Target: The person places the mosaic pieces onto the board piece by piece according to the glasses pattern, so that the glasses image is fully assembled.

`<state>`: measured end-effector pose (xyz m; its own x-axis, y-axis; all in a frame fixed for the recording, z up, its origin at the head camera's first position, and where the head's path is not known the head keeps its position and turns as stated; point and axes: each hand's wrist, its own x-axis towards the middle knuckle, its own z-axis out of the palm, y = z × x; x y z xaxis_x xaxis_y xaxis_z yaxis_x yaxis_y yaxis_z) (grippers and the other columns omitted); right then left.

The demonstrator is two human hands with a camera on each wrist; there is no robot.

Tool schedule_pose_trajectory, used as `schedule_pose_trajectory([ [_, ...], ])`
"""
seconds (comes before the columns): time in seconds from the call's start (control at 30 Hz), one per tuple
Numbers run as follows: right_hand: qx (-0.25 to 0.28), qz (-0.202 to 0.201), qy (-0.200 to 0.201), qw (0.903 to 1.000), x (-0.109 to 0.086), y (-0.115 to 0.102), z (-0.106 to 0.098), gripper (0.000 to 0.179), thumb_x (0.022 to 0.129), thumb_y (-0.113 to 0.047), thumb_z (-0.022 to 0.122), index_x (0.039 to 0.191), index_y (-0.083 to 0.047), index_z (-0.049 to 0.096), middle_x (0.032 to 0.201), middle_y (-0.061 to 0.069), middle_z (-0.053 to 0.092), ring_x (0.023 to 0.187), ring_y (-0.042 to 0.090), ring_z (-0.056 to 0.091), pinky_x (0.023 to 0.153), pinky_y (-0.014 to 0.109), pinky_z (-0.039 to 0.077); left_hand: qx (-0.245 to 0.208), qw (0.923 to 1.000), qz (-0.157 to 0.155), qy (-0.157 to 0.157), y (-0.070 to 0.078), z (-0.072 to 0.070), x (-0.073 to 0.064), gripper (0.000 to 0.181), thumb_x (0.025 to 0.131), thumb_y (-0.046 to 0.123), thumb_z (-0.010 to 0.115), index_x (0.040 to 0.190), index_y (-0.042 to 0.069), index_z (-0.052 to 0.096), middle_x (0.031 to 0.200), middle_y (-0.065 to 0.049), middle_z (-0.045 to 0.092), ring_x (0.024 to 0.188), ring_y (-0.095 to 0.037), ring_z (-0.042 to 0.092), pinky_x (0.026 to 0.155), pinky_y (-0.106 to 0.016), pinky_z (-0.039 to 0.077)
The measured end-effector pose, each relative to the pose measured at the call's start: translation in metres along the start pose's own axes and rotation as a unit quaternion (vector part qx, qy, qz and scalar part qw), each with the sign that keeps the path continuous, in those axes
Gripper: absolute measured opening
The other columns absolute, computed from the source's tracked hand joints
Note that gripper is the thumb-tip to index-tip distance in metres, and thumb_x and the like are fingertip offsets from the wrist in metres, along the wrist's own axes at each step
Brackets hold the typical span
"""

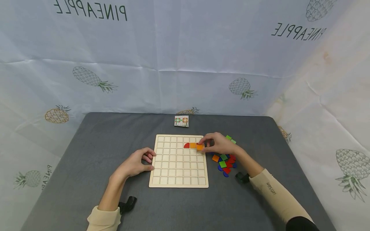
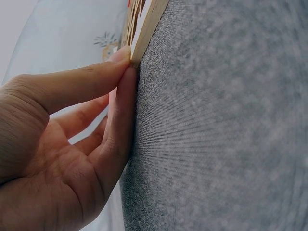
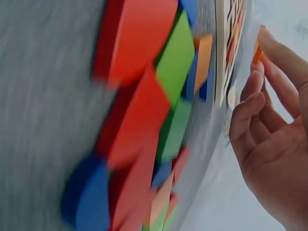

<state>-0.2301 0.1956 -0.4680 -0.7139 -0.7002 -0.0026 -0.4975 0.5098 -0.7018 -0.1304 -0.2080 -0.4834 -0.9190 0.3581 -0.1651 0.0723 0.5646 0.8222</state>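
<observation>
A light wooden grid board [image 1: 179, 175] lies flat on the table, its squares marked by raised lines. My left hand [image 1: 134, 163] holds its left edge, thumb nearer me and fingers farther up. In the left wrist view the thumb and a fingertip of the left hand [image 2: 72, 130] meet the board's edge [image 2: 148, 32]. Over the board's upper right, my right hand [image 1: 220, 143] pinches an orange square tile [image 1: 199, 147] between thumb and fingertips. Left of it, a red rounded tile [image 1: 186, 145] and another orange square tile [image 1: 192, 145] lie in neighbouring cells.
Right of the board is a loose pile of tiles, among them a green tile [image 1: 222, 164], red tiles [image 3: 139, 120] and a blue rounded tile [image 3: 86, 195]. A patterned card [image 1: 181, 121] lies behind the board. A pineapple-print cloth [image 1: 185, 48] hangs behind the grey table [image 1: 95, 144].
</observation>
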Motion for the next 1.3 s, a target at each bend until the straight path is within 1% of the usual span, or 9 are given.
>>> schedule_pose_trajectory([
  [0.1, -0.004, -0.010, -0.002, 0.9999, 0.006, -0.004, 0.008, 0.026, 0.095, -0.022, 0.086, 0.119, -0.012, 0.080, 0.111, 0.005, 0.078, 0.080, 0.008, 0.062, 0.072, 0.025, 0.055, -0.002, 1.0000, 0.000, 0.002, 0.000, 0.000, 0.000, 0.042, 0.089, 0.002, 0.087, 0.125, 0.003, 0.067, 0.114, -0.011, 0.064, 0.100, -0.019, 0.063, 0.087, -0.031, 0.056],
  [0.27, -0.022, -0.015, -0.009, 0.9996, 0.015, -0.014, 0.019, 0.025, 0.096, -0.022, 0.085, 0.119, -0.011, 0.080, 0.113, 0.005, 0.078, 0.083, 0.007, 0.059, 0.074, 0.024, 0.054, -0.006, 1.0000, 0.000, 0.002, -0.001, 0.000, 0.000, 0.042, 0.089, 0.002, 0.088, 0.125, 0.003, 0.067, 0.114, -0.011, 0.064, 0.100, -0.019, 0.062, 0.086, -0.030, 0.056],
  [0.37, -0.039, -0.019, -0.011, 0.9990, 0.020, -0.020, 0.026, 0.025, 0.096, -0.023, 0.085, 0.118, -0.012, 0.080, 0.109, 0.003, 0.076, 0.082, 0.006, 0.058, 0.073, 0.022, 0.053, -0.005, 1.0000, -0.002, 0.003, -0.002, 0.001, -0.001, 0.042, 0.089, 0.003, 0.088, 0.125, 0.003, 0.067, 0.114, -0.011, 0.064, 0.100, -0.018, 0.062, 0.086, -0.029, 0.056],
  [0.47, -0.056, -0.020, -0.006, 0.9982, 0.025, -0.025, 0.032, 0.025, 0.095, -0.025, 0.086, 0.117, -0.014, 0.080, 0.104, 0.001, 0.074, 0.077, 0.005, 0.055, 0.069, 0.020, 0.050, -0.004, 1.0000, -0.002, 0.005, -0.002, 0.001, -0.001, 0.042, 0.089, 0.002, 0.088, 0.125, 0.003, 0.067, 0.114, -0.011, 0.064, 0.100, -0.019, 0.062, 0.086, -0.029, 0.056],
  [0.57, -0.075, -0.020, -0.001, 0.9970, 0.029, -0.030, 0.037, 0.024, 0.094, -0.026, 0.087, 0.116, -0.017, 0.081, 0.104, -0.001, 0.074, 0.073, 0.004, 0.053, 0.066, 0.020, 0.047, -0.003, 1.0000, -0.002, 0.006, -0.002, 0.001, -0.001, 0.042, 0.089, 0.002, 0.088, 0.125, 0.003, 0.067, 0.114, -0.011, 0.063, 0.100, -0.019, 0.061, 0.085, -0.029, 0.055],
  [0.77, -0.099, -0.005, 0.004, 0.9951, 0.030, -0.037, 0.042, 0.019, 0.095, -0.024, 0.086, 0.113, -0.018, 0.082, 0.105, -0.003, 0.073, 0.073, 0.004, 0.053, 0.065, 0.021, 0.046, -0.003, 1.0000, -0.001, 0.004, -0.001, 0.000, -0.001, 0.042, 0.089, 0.003, 0.087, 0.125, 0.003, 0.067, 0.113, -0.011, 0.064, 0.100, -0.019, 0.062, 0.086, -0.029, 0.055],
  [0.93, -0.112, 0.003, 0.011, 0.9937, 0.032, -0.041, 0.046, 0.020, 0.096, -0.024, 0.086, 0.115, -0.018, 0.081, 0.113, -0.002, 0.074, 0.074, 0.004, 0.053, 0.066, 0.021, 0.047, 0.000, 1.0000, 0.000, 0.004, 0.000, -0.001, -0.001, 0.041, 0.089, 0.003, 0.088, 0.125, 0.003, 0.067, 0.112, -0.010, 0.064, 0.100, -0.019, 0.062, 0.086, -0.029, 0.055],
  [1.1, -0.120, 0.003, 0.015, 0.9927, 0.033, -0.042, 0.049, 0.019, 0.095, -0.022, 0.086, 0.113, -0.017, 0.082, 0.113, 0.000, 0.074, 0.072, 0.004, 0.052, 0.066, 0.021, 0.046, -0.001, 1.0000, 0.003, 0.002, 0.000, -0.001, -0.001, 0.041, 0.089, 0.002, 0.087, 0.125, 0.002, 0.067, 0.112, -0.011, 0.063, 0.099, -0.019, 0.061, 0.086, -0.029, 0.055],
  [1.3, -0.113, -0.005, 0.008, 0.9936, 0.033, -0.042, 0.048, 0.019, 0.095, -0.021, 0.086, 0.113, -0.015, 0.084, 0.111, 0.001, 0.075, 0.069, 0.003, 0.050, 0.066, 0.020, 0.045, -0.001, 1.0000, 0.004, 0.002, 0.000, -0.001, 0.001, 0.041, 0.088, 0.002, 0.087, 0.124, 0.002, 0.067, 0.111, -0.010, 0.063, 0.098, -0.019, 0.061, 0.085, -0.028, 0.054],
])
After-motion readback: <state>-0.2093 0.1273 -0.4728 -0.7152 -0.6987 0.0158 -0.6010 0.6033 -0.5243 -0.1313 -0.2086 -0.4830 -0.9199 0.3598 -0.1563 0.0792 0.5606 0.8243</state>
